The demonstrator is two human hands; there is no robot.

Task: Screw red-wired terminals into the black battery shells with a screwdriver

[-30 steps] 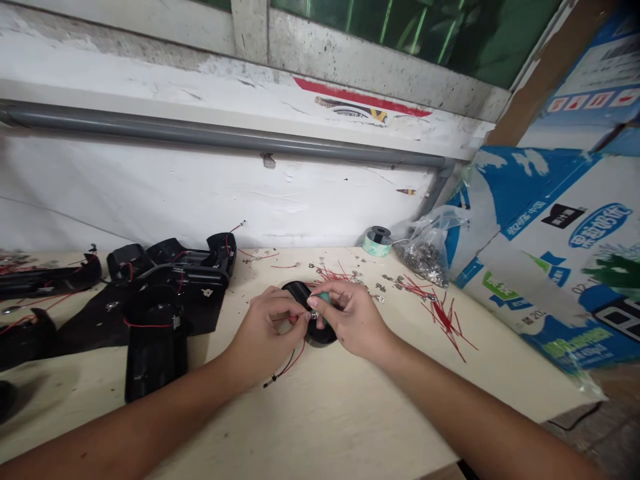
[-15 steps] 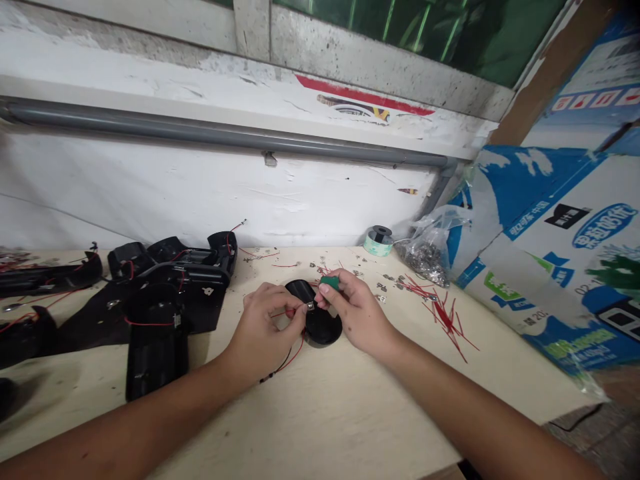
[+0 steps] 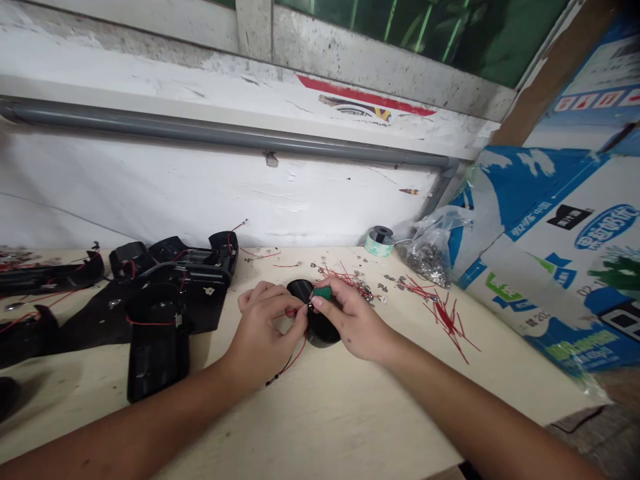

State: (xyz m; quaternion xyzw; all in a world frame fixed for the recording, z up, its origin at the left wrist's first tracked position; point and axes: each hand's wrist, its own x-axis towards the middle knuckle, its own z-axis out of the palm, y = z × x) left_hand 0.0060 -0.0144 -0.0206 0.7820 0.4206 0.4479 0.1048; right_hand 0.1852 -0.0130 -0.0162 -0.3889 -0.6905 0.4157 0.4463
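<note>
My left hand [image 3: 265,323] and my right hand [image 3: 353,319] meet over a round black plastic housing [image 3: 320,327] on the pale wooden bench [image 3: 350,407]. Fingers of my left hand pinch a red wire [image 3: 297,310] near a small metal terminal [image 3: 311,306]. My right hand grips a small green object [image 3: 323,293], partly hidden by its fingers, against the housing's top. A thin black-and-red lead [image 3: 287,367] trails from under my left hand towards me.
Black plastic battery housings [image 3: 175,280] with red wires lie heaped at the left. Cut red wires [image 3: 447,320] and metal terminals [image 3: 350,280] are scattered behind and right. A bag of terminals [image 3: 427,257], a wire spool [image 3: 379,241] and printed cardboard [image 3: 550,267] stand at the back right.
My hands have drawn closer together over the housing, and the green object shows above my right fingers. The view has shifted slightly.
</note>
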